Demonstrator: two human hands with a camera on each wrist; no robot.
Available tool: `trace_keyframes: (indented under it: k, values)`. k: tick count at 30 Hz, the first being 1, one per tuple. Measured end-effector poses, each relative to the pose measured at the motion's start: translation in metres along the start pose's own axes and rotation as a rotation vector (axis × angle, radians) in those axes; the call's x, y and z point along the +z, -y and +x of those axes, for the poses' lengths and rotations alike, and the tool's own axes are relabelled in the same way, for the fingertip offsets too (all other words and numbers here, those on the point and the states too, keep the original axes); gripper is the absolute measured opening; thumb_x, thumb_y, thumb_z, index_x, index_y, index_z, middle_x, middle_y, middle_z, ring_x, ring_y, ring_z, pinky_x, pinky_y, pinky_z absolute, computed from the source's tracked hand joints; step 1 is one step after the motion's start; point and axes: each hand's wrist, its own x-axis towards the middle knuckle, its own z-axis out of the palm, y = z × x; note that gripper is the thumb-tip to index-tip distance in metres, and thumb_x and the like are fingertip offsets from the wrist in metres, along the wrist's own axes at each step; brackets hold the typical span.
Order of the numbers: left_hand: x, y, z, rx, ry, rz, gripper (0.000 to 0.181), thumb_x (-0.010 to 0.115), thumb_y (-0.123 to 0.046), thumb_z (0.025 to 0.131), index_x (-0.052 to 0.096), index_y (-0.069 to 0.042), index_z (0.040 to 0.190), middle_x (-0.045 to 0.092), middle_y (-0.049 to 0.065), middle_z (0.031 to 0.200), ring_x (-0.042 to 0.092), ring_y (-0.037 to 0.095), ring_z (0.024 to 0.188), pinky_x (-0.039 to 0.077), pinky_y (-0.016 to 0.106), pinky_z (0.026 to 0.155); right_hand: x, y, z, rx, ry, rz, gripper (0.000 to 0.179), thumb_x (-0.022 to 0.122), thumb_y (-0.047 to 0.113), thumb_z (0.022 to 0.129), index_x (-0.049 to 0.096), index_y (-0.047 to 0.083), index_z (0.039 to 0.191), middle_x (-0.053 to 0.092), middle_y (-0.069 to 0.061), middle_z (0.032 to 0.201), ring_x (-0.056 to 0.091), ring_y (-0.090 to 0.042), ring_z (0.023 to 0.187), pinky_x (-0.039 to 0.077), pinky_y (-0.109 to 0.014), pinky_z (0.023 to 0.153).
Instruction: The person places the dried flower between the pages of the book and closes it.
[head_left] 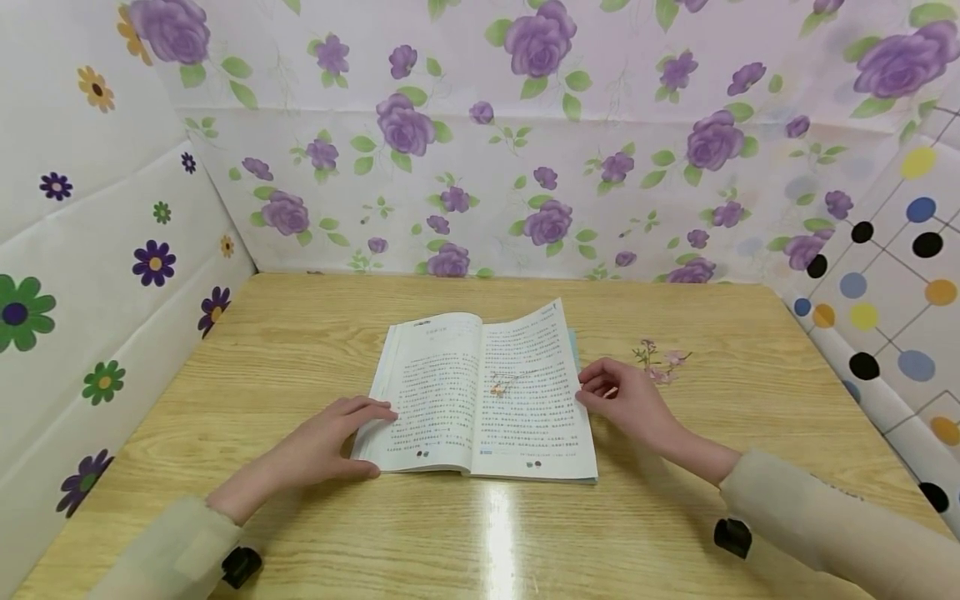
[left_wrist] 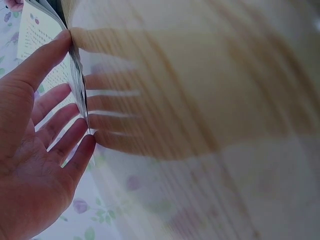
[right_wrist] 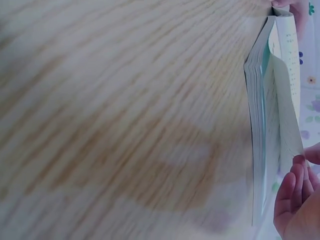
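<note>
An open book (head_left: 442, 392) lies on the wooden table, both pages covered in printed text. My left hand (head_left: 330, 437) rests at the lower left edge of the left page, thumb and fingers spread and fairly straight. In the left wrist view, those fingers (left_wrist: 80, 155) lie along the page edges. On the other side, my right hand (head_left: 630, 404) pinches the outer edge of the right-hand page (right_wrist: 287, 100) between thumb and fingers. That page is lifted, and it curves away from the page stack in the right wrist view.
A small pinkish flower sprig (head_left: 660, 362) shows on the wooden table (head_left: 300, 333) just beyond the right hand. Flower-patterned sheeting (head_left: 465, 167) stands at the back and left, dotted sheeting (head_left: 885, 317) at the right.
</note>
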Motion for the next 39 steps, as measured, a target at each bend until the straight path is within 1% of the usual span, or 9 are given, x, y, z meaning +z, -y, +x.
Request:
trace_keyframes:
  k: [7,11,16,18,23,26,31,34,39]
  values:
    - [0.001,0.000,0.000,0.010,-0.011,0.008,0.066,0.083,-0.038,0.078,0.058,-0.020,0.136,0.054,0.006,0.145,0.049,0.033,0.134,0.045,0.053,0.108,-0.001,0.002,0.000,-0.017,-0.008,-0.047,0.016,0.073,0.011,0.087,0.068,0.008,0.101,0.070,-0.003,0.087,0.062,-0.013,0.076,0.051,-0.021,0.066]
    - [0.000,0.000,0.000,0.013,-0.014,0.007,0.066,0.083,-0.037,0.078,0.058,-0.019,0.136,0.054,0.007,0.145,0.049,0.034,0.134,0.045,0.053,0.108,-0.001,0.003,0.000,-0.064,-0.014,-0.077,0.027,0.073,0.009,0.087,0.065,0.006,0.112,0.071,-0.002,0.087,0.062,-0.011,0.076,0.052,-0.021,0.066]
    - [0.000,0.000,0.000,0.010,-0.013,0.003,0.066,0.083,-0.037,0.078,0.057,-0.019,0.136,0.054,0.007,0.145,0.049,0.035,0.134,0.045,0.054,0.108,-0.002,0.002,0.000,-0.164,-0.037,-0.130,0.043,0.075,0.006,0.085,0.058,0.007,0.125,0.070,-0.002,0.093,0.062,-0.009,0.080,0.053,-0.021,0.067]
    - [0.000,0.000,0.000,0.008,-0.013,0.001,0.066,0.083,-0.037,0.078,0.057,-0.020,0.136,0.054,0.007,0.145,0.049,0.035,0.135,0.044,0.054,0.108,-0.003,0.002,0.000,-0.209,-0.044,-0.146,0.040,0.074,0.006,0.086,0.060,0.008,0.123,0.071,-0.002,0.094,0.064,-0.009,0.081,0.054,-0.021,0.066]
    - [0.000,0.000,0.000,0.008,-0.014,0.002,0.066,0.083,-0.038,0.078,0.057,-0.020,0.137,0.054,0.006,0.145,0.048,0.034,0.135,0.044,0.053,0.109,-0.006,0.001,0.003,-0.338,-0.051,-0.214,0.025,0.067,0.003,0.090,0.069,0.009,0.115,0.075,-0.003,0.103,0.069,-0.012,0.085,0.057,-0.024,0.068]
    - [0.000,-0.001,0.000,0.012,-0.015,0.003,0.066,0.083,-0.037,0.078,0.057,-0.020,0.137,0.054,0.006,0.145,0.048,0.034,0.135,0.044,0.054,0.109,-0.008,-0.001,0.006,-0.399,-0.054,-0.261,0.024,0.068,0.002,0.090,0.072,0.010,0.112,0.076,-0.003,0.105,0.070,-0.013,0.085,0.058,-0.026,0.069]
    - [-0.001,-0.001,0.001,0.015,-0.016,0.001,0.066,0.083,-0.037,0.078,0.057,-0.019,0.137,0.054,0.007,0.145,0.048,0.035,0.135,0.043,0.054,0.109,-0.013,-0.002,0.016,-0.437,-0.063,-0.295,0.021,0.072,0.004,0.088,0.073,0.013,0.107,0.076,-0.001,0.102,0.069,-0.012,0.082,0.057,-0.026,0.066]
    - [-0.001,-0.002,0.000,0.014,-0.013,-0.003,0.066,0.083,-0.037,0.079,0.057,-0.019,0.137,0.054,0.007,0.145,0.048,0.036,0.135,0.043,0.055,0.109,-0.015,0.000,0.023,-0.453,-0.064,-0.288,0.018,0.073,0.005,0.087,0.073,0.014,0.103,0.075,-0.001,0.099,0.068,-0.012,0.084,0.056,-0.025,0.064]
    - [0.000,-0.001,0.000,0.014,-0.014,0.002,0.066,0.082,-0.038,0.078,0.057,-0.019,0.137,0.054,0.007,0.145,0.049,0.035,0.134,0.044,0.055,0.108,-0.017,0.003,0.037,-0.537,-0.069,-0.279,0.014,0.074,0.004,0.086,0.074,0.014,0.096,0.070,-0.003,0.100,0.065,-0.014,0.082,0.054,-0.022,0.061]
